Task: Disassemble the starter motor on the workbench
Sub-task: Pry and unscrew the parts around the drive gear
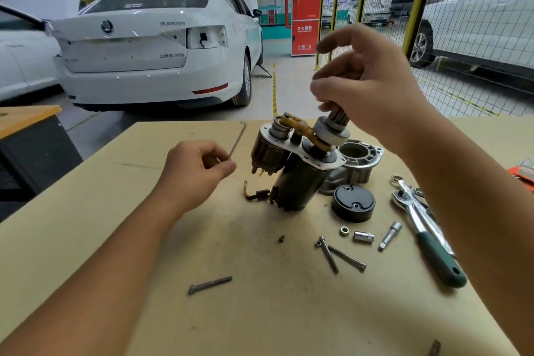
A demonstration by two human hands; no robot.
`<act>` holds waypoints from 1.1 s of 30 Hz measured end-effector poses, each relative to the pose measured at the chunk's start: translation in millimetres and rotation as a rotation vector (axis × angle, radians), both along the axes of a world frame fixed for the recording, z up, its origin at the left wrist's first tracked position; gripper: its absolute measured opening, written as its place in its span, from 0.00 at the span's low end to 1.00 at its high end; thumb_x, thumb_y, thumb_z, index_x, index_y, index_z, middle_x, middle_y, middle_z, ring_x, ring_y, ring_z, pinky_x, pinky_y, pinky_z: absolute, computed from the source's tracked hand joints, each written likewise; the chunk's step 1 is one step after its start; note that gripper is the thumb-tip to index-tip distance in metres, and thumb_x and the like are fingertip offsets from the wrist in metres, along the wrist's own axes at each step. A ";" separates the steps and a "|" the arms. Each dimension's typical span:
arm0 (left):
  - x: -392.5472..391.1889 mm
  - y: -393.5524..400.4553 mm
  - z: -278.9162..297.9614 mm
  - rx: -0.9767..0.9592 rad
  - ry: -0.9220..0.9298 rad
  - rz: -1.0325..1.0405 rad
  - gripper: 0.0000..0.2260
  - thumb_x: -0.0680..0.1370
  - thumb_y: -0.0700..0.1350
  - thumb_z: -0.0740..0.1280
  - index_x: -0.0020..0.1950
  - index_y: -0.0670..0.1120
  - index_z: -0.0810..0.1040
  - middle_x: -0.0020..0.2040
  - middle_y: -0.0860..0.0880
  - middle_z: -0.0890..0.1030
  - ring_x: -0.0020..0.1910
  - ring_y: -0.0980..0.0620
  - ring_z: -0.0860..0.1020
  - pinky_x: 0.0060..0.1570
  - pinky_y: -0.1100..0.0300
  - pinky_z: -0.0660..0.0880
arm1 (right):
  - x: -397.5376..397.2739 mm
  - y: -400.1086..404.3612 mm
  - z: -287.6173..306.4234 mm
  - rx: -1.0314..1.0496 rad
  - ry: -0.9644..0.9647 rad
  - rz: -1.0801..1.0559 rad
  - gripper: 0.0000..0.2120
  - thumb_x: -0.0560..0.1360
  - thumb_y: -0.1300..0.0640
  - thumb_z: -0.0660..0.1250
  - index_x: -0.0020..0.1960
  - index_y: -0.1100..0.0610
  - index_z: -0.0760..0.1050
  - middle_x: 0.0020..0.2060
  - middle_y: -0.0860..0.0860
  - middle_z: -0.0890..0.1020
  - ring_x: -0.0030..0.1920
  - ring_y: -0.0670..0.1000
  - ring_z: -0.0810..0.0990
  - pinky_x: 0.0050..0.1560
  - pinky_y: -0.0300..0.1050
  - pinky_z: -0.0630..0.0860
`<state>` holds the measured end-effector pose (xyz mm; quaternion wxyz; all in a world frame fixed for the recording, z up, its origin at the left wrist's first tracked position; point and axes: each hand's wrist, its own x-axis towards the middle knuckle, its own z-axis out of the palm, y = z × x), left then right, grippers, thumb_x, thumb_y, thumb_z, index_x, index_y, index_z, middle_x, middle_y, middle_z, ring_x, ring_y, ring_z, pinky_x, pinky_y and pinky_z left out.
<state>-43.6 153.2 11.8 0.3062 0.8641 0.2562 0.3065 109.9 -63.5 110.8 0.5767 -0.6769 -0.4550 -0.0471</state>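
Workbench (115, 240) – starter motor (297, 179), black cap (353, 203), bolts (332, 254), ratchet (427, 228).

Background and surroundings. Far left: a white sedan (150, 46) seen from the rear, its right tail-lamp opening bare, with part of a second white car (20, 66) at the left edge. Far centre: a red fire-equipment cabinet (307, 10) bearing white characters. Far right: a yellow-framed wire-mesh fence (419, 9), with a white vehicle (485, 17) behind it. A yellow-and-black striped line (274, 89) runs along the grey floor (291, 87). Near left: a dark cabinet with an orange-brown top (29, 118) stands beside the cardboard-coloured surface (86, 211). Right edge of the surface: an orange object (523, 172), only partly in view.
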 end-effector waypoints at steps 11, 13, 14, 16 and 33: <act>20.1 -42.2 16.0 -0.075 -0.521 -0.118 0.06 0.80 0.41 0.73 0.48 0.53 0.83 0.40 0.58 0.84 0.40 0.63 0.80 0.45 0.69 0.76 | -27.5 33.4 -28.4 0.430 0.555 -0.227 0.04 0.82 0.50 0.63 0.49 0.49 0.72 0.46 0.58 0.83 0.36 0.47 0.81 0.36 0.45 0.74; 27.7 -38.5 32.0 -0.174 -0.541 -0.173 0.06 0.80 0.39 0.72 0.54 0.49 0.84 0.40 0.53 0.85 0.40 0.60 0.82 0.43 0.65 0.78 | -26.7 36.4 -31.9 0.458 0.528 -0.246 0.10 0.84 0.46 0.59 0.46 0.50 0.71 0.40 0.56 0.79 0.36 0.51 0.78 0.35 0.46 0.71; 32.0 -36.6 41.4 -0.236 -0.532 -0.216 0.07 0.81 0.38 0.72 0.56 0.49 0.83 0.40 0.51 0.86 0.39 0.59 0.82 0.41 0.64 0.78 | -26.1 36.8 -32.4 0.471 0.505 -0.239 0.12 0.84 0.46 0.58 0.45 0.50 0.69 0.38 0.55 0.76 0.36 0.53 0.77 0.34 0.46 0.71; 41.2 -36.0 57.4 -0.293 -0.467 -0.326 0.08 0.81 0.38 0.71 0.56 0.50 0.82 0.41 0.49 0.87 0.39 0.56 0.83 0.40 0.62 0.79 | -22.9 35.6 -33.1 0.476 0.478 -0.203 0.14 0.85 0.45 0.58 0.44 0.50 0.68 0.35 0.54 0.73 0.35 0.53 0.74 0.32 0.44 0.71; 66.5 -53.1 42.0 -0.322 -0.496 -0.426 0.07 0.84 0.41 0.66 0.50 0.51 0.81 0.37 0.52 0.84 0.41 0.54 0.83 0.51 0.52 0.82 | -6.8 29.2 -35.0 0.466 0.482 0.011 0.10 0.82 0.55 0.65 0.43 0.53 0.70 0.24 0.51 0.72 0.33 0.58 0.73 0.29 0.41 0.74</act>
